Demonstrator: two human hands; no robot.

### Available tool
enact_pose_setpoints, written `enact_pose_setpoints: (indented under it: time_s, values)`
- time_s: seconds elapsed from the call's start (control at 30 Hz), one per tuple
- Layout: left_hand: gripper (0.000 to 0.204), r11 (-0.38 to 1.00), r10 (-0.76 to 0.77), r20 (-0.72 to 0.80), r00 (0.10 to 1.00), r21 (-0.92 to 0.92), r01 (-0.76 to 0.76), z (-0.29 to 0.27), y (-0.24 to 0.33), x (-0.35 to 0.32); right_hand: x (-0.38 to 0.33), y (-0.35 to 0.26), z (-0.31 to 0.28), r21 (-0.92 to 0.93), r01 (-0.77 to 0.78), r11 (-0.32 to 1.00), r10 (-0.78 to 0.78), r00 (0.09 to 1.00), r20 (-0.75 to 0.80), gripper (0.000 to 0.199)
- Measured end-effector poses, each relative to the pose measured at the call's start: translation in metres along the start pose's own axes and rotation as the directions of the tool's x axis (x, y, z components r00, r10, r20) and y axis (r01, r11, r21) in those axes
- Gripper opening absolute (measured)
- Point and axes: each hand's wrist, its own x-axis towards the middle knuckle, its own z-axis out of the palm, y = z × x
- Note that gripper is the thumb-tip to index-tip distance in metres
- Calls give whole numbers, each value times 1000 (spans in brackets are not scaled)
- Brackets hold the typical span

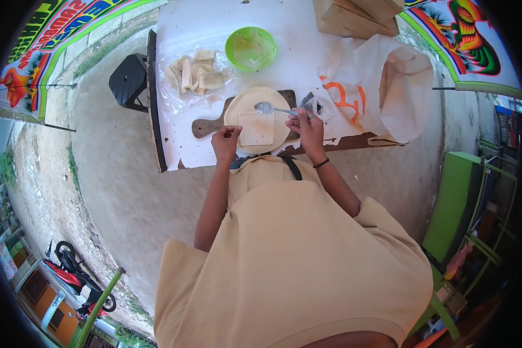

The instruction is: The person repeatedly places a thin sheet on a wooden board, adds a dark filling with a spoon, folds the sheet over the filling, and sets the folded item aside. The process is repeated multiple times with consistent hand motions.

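A pale square wrapper sheet lies flat on a round wooden board. Beneath that board is a darker wooden paddle board, its handle pointing left. My left hand is closed, its fingertips pinching at the left edge of the sheet. In my right hand is a metal spoon, gripped by the handle; its bowl is over the top of the sheet, with something whitish in it. A clear packet with dark contents sits just beyond my right hand.
A green bowl with residue inside stands farther back. Left of it, folded pale pieces rest on clear plastic. A large whitish bag and brown paper bags occupy the table's right side. A black stool stands left of the table.
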Motion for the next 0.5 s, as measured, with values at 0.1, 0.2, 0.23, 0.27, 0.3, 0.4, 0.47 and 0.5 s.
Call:
enact_pose_setpoints:
  time_s: [0.1, 0.2, 0.23, 0.27, 0.3, 0.4, 0.47, 0.5]
  values:
    - [26, 999, -48, 46, 998, -7, 48, 9, -11, -5, 1, -2, 5, -13, 8, 1000, -7, 999, 51, 37]
    - [24, 997, 6, 77, 997, 77, -12, 7, 2, -12, -1, -3, 6, 4, 4, 1000, -4, 999, 53, 37]
    - [23, 991, 29, 91, 995, 128, -41, 4, 7, -16, -4, -3, 8, 7, 0, 1000, -1, 999, 51, 37]
    - [24, 997, 22, 59, 998, 71, -26, 6, -2, -15, -7, -5, 10, 11, -3, 1000, 3, 999, 49, 37]
    - [25, 1000, 14, 28, 1000, 14, -14, 12, -17, -10, -9, -6, 11, 16, -6, 1000, 5, 999, 46, 36]
    - [24, 999, -50, 7, 999, 1, 50, 14, -15, -13, -12, 0, 5, 30, -2, 1000, 0, 999, 44, 36]
    - [24, 998, -57, 1, 998, 31, 57, 14, -11, -16, -16, 1, 3, 42, -3, 999, 2, 1000, 17, 38]
    - [24, 999, -37, -7, 999, 38, 37, 14, -10, -16, -17, 2, 3, 48, -3, 999, 3, 1000, 4, 39]
